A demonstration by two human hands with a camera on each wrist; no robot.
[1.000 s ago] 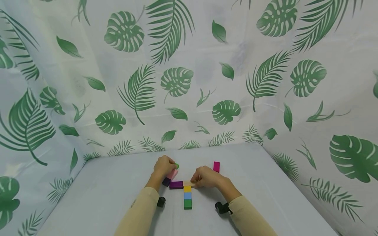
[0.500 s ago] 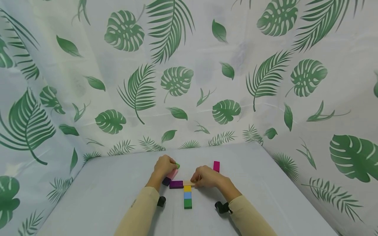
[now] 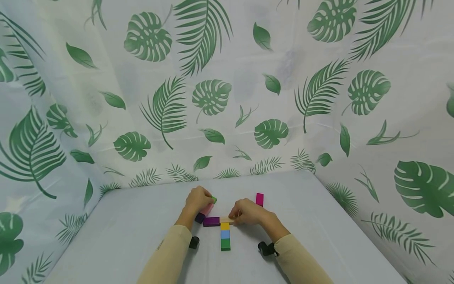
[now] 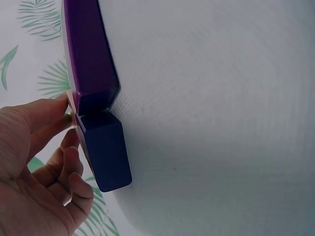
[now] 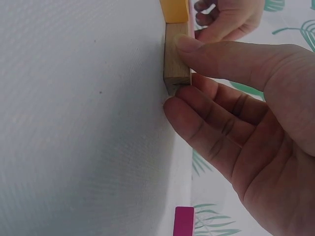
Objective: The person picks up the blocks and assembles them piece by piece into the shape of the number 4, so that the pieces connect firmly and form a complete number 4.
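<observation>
My left hand (image 3: 198, 198) pinches a light green block (image 3: 214, 200) at the far end of a slanted row. A pink block (image 3: 208, 209) and a dark navy block (image 3: 200, 217) continue that row toward me. The navy one touches a purple block (image 4: 92, 54) at its corner. My right hand (image 5: 246, 108) holds a plain wooden block (image 5: 176, 56) by its right end, thumb on top and fingers at its end. In the head view, the wooden block adjoins the purple one. A yellow block (image 3: 225, 226), a light blue block (image 3: 225, 234) and a green block (image 3: 225, 244) line up below it.
A magenta block (image 3: 259, 199) lies apart, behind my right hand. The white-covered table (image 3: 117, 236) meets a leaf-patterned cloth (image 3: 227, 118) at the back and sides. Black wrist cameras sit under both forearms, near the tabletop.
The light green block at my left fingertips shows slightly further right. Otherwise both hands and the other blocks stay in place.
</observation>
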